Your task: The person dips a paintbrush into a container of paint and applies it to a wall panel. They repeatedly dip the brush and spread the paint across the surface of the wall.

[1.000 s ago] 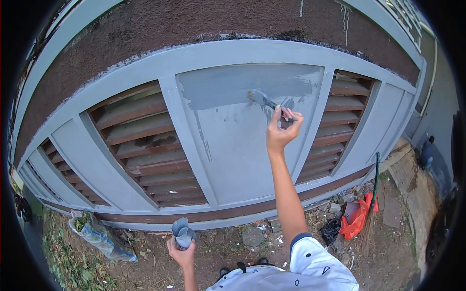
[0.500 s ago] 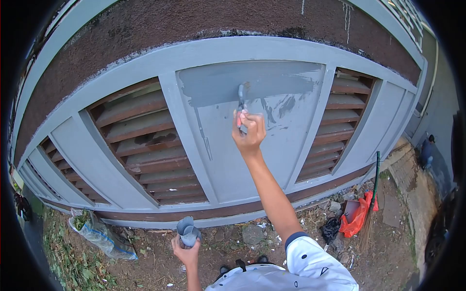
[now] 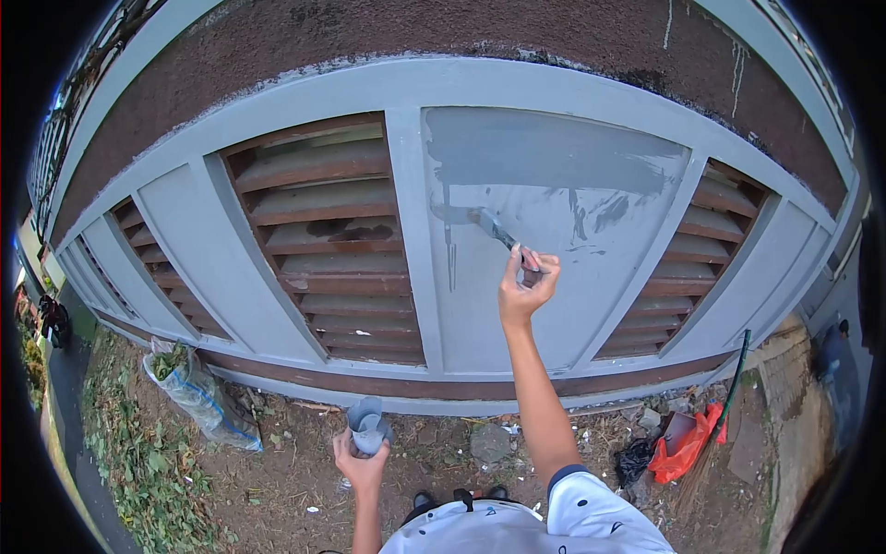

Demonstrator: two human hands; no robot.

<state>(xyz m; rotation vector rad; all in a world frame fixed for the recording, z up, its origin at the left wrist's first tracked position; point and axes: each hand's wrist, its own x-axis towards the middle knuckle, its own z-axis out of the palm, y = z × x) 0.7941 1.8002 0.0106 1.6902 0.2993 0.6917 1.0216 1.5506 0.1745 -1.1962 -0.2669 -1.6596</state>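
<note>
The right hand (image 3: 529, 291) is closed in a fingertip pinch around the handle of a flat, dark-handled paintbrush (image 3: 498, 233) coated in grey paint, raised to the upper left part of a smooth pale-grey wall panel (image 3: 508, 328). Its bristles appear to touch the panel at the right end of a short, darker grey stroke. The brush should be light, with a stiff handle and soft, springy bristles; the handle is the place to hold, though any wet paint would make it slippery.

The left hand (image 3: 360, 460) grips the side of a small grey cup with an uneven rim (image 3: 367, 425), low and near the body. It looks thin-walled — probably light and easily squeezed — so a loose hold low around its side suits it best.

A broad darker grey band of paint (image 3: 544, 152) crosses the panel's top, with streaks beneath. 2 large brown slatted vents flank it, left (image 3: 337, 258) and right (image 3: 706, 249). On the littered bare soil (image 3: 406, 480) stand a translucent woven sack of leaves (image 3: 203, 397) at left and, at right, a bright red plastic bag (image 3: 685, 454) beside a green-handled broom (image 3: 736, 386).
</note>
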